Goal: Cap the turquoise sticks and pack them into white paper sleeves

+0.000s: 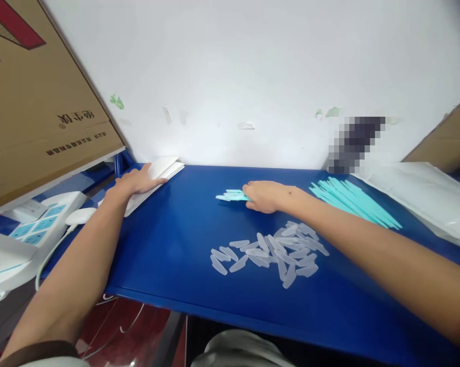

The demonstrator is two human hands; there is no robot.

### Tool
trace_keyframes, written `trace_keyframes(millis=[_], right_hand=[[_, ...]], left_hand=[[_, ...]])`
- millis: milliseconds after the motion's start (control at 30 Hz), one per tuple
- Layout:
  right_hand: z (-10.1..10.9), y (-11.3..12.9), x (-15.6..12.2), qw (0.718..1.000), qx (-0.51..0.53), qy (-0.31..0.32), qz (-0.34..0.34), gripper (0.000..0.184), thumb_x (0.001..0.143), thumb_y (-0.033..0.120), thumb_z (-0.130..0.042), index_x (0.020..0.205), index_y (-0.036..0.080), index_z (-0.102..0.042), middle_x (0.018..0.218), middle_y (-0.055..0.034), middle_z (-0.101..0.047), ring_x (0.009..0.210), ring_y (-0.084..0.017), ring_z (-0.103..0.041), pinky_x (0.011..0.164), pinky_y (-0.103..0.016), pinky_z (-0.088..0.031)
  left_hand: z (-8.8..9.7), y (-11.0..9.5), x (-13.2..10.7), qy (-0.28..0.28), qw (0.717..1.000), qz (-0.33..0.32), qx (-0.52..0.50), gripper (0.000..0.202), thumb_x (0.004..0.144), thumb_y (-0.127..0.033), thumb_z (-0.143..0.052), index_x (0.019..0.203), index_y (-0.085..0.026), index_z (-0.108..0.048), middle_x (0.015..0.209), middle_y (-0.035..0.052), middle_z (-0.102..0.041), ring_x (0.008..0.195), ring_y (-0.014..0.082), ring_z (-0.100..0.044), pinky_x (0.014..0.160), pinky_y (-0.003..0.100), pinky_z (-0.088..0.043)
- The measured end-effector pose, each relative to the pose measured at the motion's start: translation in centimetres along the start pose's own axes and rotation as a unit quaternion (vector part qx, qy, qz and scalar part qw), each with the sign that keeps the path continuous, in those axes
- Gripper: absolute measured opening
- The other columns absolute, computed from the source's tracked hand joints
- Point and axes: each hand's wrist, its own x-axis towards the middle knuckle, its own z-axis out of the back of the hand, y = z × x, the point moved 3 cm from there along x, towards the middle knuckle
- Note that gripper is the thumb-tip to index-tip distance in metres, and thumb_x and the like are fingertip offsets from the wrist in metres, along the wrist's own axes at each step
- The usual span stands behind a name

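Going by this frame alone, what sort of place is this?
Probably a small hand-work or packing station: a blue smooth-topped table against a wall, with a scattered pile of translucent, plastic-looking tapered pieces and a loose bundle of thin turquoise sticks on it.

The blue table point(169, 244) carries turquoise sticks point(354, 203), translucent slips point(285, 256), white papers point(164, 168) — and plastic sheeting point(425, 196).

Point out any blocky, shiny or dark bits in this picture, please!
Head view: a blocky patch against the white wall is pixelated, so I can't tell what it hides; head view: soft sheen on the blue table and pale gloss on the plastic sheeting; head view: the top-right corner goes dark.
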Motion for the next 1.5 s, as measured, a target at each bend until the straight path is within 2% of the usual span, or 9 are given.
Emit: trace_keyframes(millis=[167, 300, 433, 667, 900, 1133, 1300, 1400, 1500], right_hand=[[-0.3, -3.7, -1.0, 0.975, 0.116, -0.192, -0.003, 0.021, 0.094, 0.027, -0.043, 0.11, 0.017, -0.054, 0.09, -0.0096, -0.066, 0.075, -0.021, -0.06, 0.067, -0.033, -0.042], [-0.9, -7.5, -2.0, 0.812, 0.358, -0.455, -0.071, 0.014, 0.084, 0.033, -0.057, 0.09, 0.022, -0.052, 0.071, -0.0001, -0.057, 0.064, -0.018, -0.054, 0.062, -0.032, -0.044], [-3.5, -8.9, -2.3, 0.727, 0.444, -0.509, -0.124, 0.023, 0.078, 0.041, -0.068, 0.085, 0.023, -0.055, 0.059, 0.0036, -0.052, 0.054, -0.017, -0.052, 0.054, -0.032, -0.044], [-4.9, -8.0, -2.4, 0.71, 0.512, -0.475, -0.092, 0.033, 0.086, 0.055, -0.062, 0.083, 0.023, -0.054, 0.052, 0.0059, -0.052, 0.042, -0.015, -0.049, 0.044, -0.03, -0.041], [-4.7, -7.8, -2.9, 0.724, 0.468, -0.493, -0.121, 0.029, 0.076, 0.045, -0.071, 0.068, 0.021, -0.055, 0.056, 0.0053, -0.048, 0.053, -0.013, -0.043, 0.057, -0.03, -0.04], [-5.3, -8.0, -2.7, 0.716, 0.511, -0.462, -0.111, 0.036, 0.082, 0.046, -0.065, 0.06, 0.023, -0.046, 0.05, 0.0039, -0.049, 0.052, -0.014, -0.051, 0.06, -0.03, -0.044], [-5.2, -7.8, -2.7, 0.733, 0.501, -0.445, -0.117, 0.038, 0.083, 0.049, -0.062, 0.061, 0.024, -0.043, 0.048, 0.0061, -0.041, 0.047, -0.013, -0.042, 0.052, -0.029, -0.037], [-4.1, -7.0, -3.2, 0.773, 0.448, -0.436, -0.11, 0.04, 0.079, 0.046, -0.065, 0.057, 0.023, -0.04, 0.051, 0.0053, -0.038, 0.051, -0.011, -0.036, 0.054, -0.029, -0.03], [-2.3, -4.9, -3.7, 0.863, 0.322, -0.384, -0.07, 0.03, 0.082, 0.036, -0.059, 0.059, 0.022, -0.045, 0.056, 0.0026, -0.045, 0.056, -0.013, -0.039, 0.056, -0.028, -0.029]], left_hand=[[0.3, -0.6, -0.4, 0.001, 0.996, 0.087, 0.019, 0.118, 0.065, -0.081, -0.071, 0.157, -0.019, -0.033, 0.153, 0.0271, -0.039, 0.132, 0.0623, -0.038, 0.1, 0.077, -0.032], [2.0, -2.6, -1.6, -0.077, 0.996, 0.047, -0.01, 0.12, 0.067, -0.079, -0.071, 0.161, -0.02, -0.026, 0.152, 0.0286, -0.034, 0.131, 0.0616, -0.04, 0.1, 0.076, -0.034], [3.4, -5.7, -3.0, -0.193, 0.98, -0.019, -0.052, 0.112, 0.071, -0.071, -0.072, 0.162, -0.028, -0.024, 0.153, 0.0247, -0.033, 0.135, 0.0577, -0.039, 0.105, 0.074, -0.034], [2.4, -11.4, -5.0, -0.276, 0.919, -0.229, -0.165, 0.117, 0.07, -0.063, -0.079, 0.162, -0.03, -0.015, 0.163, 0.0146, -0.029, 0.148, 0.0465, -0.029, 0.119, 0.065, -0.025], [0.6, -14.5, -6.9, -0.301, 0.874, -0.337, -0.18, 0.11, 0.074, -0.059, -0.078, 0.16, -0.024, -0.019, 0.158, 0.0185, -0.036, 0.141, 0.0416, -0.041, 0.112, 0.055, -0.04], [-0.6, -16.2, -8.5, -0.22, 0.885, -0.397, -0.104, 0.085, 0.07, -0.036, -0.073, 0.147, -0.021, -0.04, 0.141, 0.0153, -0.055, 0.125, 0.0381, -0.053, 0.106, 0.054, -0.044], [0.0, -16.2, -8.4, -0.208, 0.869, -0.324, -0.311, 0.063, 0.075, -0.045, -0.071, 0.131, -0.021, -0.057, 0.133, 0.0131, -0.062, 0.125, 0.036, -0.055, 0.111, 0.049, -0.041], [0.5, -15.6, -7.6, -0.235, 0.776, -0.22, -0.543, 0.05, 0.085, -0.062, -0.059, 0.112, -0.02, -0.065, 0.113, 0.0119, -0.069, 0.11, 0.0323, -0.064, 0.099, 0.047, -0.05], [0.3, -15.6, -6.9, -0.208, 0.707, -0.152, -0.659, 0.053, 0.088, -0.069, -0.052, 0.104, -0.02, -0.065, 0.105, 0.0114, -0.071, 0.099, 0.0304, -0.067, 0.088, 0.045, -0.054]])
